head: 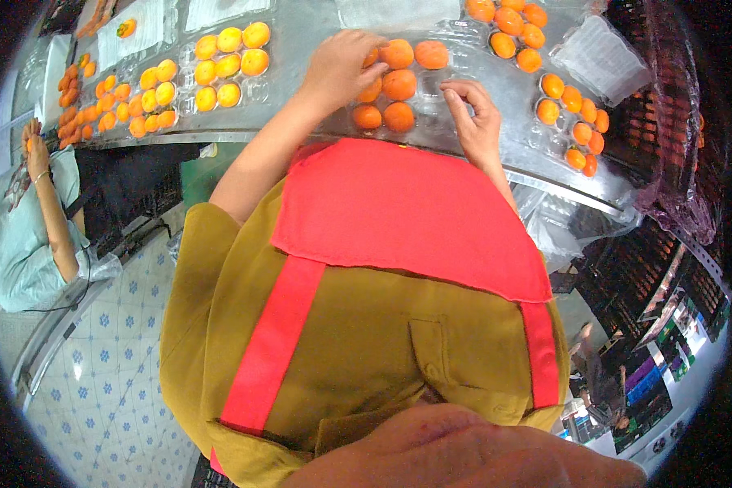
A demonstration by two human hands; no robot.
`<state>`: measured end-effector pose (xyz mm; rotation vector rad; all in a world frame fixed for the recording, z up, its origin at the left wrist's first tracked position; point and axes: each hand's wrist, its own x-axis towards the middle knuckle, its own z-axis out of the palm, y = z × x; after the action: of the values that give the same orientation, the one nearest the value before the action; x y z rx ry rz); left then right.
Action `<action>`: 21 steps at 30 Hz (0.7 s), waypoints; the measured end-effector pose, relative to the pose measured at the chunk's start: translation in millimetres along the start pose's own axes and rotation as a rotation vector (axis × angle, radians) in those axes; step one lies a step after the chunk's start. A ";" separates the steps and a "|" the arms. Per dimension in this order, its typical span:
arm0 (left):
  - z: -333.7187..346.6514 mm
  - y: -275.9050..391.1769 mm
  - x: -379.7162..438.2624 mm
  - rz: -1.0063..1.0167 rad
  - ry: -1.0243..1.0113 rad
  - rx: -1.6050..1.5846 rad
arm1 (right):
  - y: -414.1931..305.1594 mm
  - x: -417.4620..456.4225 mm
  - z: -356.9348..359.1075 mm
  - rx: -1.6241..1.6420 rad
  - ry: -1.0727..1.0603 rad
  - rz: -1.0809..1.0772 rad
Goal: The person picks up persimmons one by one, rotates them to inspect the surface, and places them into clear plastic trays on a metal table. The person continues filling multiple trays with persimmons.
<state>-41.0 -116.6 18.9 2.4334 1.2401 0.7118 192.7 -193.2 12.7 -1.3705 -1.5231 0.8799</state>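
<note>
A clear plastic tray [430,85] lies before me on the metal table, with several orange persimmons [399,85] in its cups. My left hand [346,67] reaches over the tray's left side, its fingers at a persimmon in the back left corner that it partly hides. Whether the fingers grip that fruit cannot be told. My right hand [474,116] is beside the tray's right side, fingers curled and thumb apart, with nothing seen in it. The right column of the tray has one persimmon at the back [431,55] and uncovered cups nearer me.
Trays of yellow-orange fruit [229,61] stand left on the metal table [293,24]. More filled trays [509,24] are at the back right and right [573,122], near white padding sheets [601,58]. A black crate [653,128] is far right. A co-worker's hand [35,149] shows far left.
</note>
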 end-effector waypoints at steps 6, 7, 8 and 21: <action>10.8 -0.7 28.4 0.132 -0.174 0.079 | -0.2 -2.3 -4.1 0.008 0.021 0.015; 13.1 -3.3 30.7 0.152 -0.192 0.091 | 0.4 -2.9 -4.8 0.004 0.024 0.023; 15.6 -6.5 32.0 0.172 -0.210 0.104 | 1.3 -3.3 -4.8 0.005 0.026 0.022; 20.4 -3.6 43.5 0.149 -0.308 0.125 | 7.0 -4.6 -1.8 0.023 0.031 0.038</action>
<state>-10.2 -80.0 12.8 2.6332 1.0184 0.2853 196.9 -196.8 6.2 -1.3944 -1.4636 0.8933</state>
